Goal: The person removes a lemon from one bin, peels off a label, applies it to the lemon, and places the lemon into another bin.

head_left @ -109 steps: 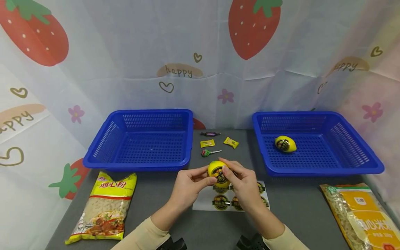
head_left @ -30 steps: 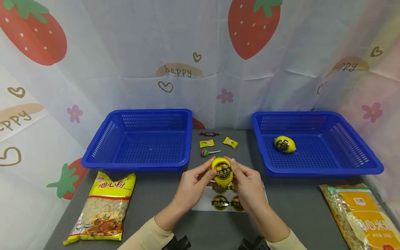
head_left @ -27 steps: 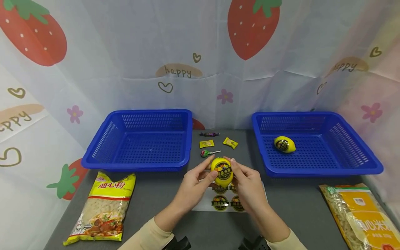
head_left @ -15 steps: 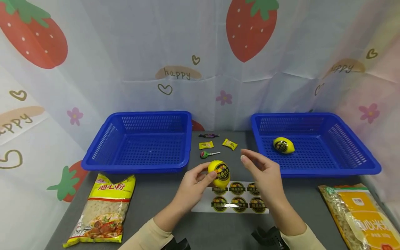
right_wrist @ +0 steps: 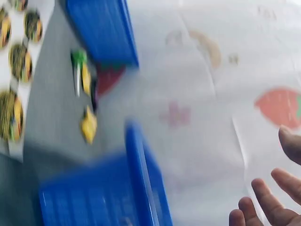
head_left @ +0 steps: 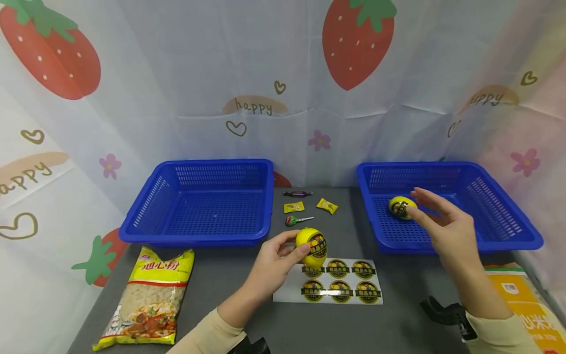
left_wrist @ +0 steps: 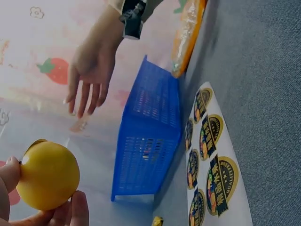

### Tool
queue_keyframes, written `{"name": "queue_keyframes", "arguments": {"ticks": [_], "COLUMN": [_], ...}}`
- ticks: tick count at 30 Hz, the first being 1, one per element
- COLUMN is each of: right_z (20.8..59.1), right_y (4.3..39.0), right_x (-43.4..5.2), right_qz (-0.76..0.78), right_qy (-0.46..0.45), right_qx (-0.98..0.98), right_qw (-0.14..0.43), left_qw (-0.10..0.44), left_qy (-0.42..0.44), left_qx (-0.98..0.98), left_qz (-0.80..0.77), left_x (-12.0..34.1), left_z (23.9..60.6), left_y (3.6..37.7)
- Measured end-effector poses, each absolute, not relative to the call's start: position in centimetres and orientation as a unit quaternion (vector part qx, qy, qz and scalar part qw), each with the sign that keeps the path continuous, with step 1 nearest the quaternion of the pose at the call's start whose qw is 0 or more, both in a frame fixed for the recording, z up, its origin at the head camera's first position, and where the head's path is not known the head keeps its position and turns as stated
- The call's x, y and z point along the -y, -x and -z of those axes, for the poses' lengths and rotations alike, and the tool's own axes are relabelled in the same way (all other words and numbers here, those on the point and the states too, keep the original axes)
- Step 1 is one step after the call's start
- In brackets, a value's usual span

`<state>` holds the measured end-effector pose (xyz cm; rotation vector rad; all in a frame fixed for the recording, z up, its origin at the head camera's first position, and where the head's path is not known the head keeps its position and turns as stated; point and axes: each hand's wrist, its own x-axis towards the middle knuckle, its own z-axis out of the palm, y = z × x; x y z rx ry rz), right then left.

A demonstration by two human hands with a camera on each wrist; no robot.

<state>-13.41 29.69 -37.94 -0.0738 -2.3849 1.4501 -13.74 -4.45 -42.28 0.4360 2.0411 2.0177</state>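
Note:
My left hand holds a yellow lemon between thumb and fingers above the sticker sheet. A round black label is on the lemon's right side in the head view; the left wrist view shows its plain yellow side. My right hand hovers over the right blue basket, fingers parted and nothing in them. Its thumb overlaps a second labelled lemon that lies in that basket. The white sheet carries several round black-and-gold stickers in two rows.
Another blue basket stands at the back left. Between the baskets lie a lollipop, two yellow wrapped candies and a dark purple one. A macaroni bag is at left, an orange-labelled bag at right, partly behind my right arm.
Both hands were on the lemon earlier. My right hand has let go and moved right, over the right basket. My left hand keeps the lemon, its label turned to the right.

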Motion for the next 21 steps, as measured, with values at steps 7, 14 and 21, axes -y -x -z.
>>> {"name": "queue_keyframes", "arguments": {"ticks": [7,14,21], "right_z": [37.6,38.9,43.8], "right_y": [14.1,14.4,14.7], "right_x": [-37.0,-43.4,-51.1], "right_qz": [-0.439,-0.419,-0.419], "right_qy": [0.092,0.131,0.186], "right_qx": [0.876,0.884,0.873], "right_qw": [0.174,0.158,0.165], "left_qw": [0.114,0.107,0.097], "left_qy": [-0.144,-0.143,-0.142], "left_qx": [-0.699,-0.708,-0.724], "left_qz": [-0.692,-0.683,-0.667], "left_x": [4.3,4.2,4.0], "left_z": [42.1,42.0,41.9], "left_y": [13.6,13.8,13.8]}}
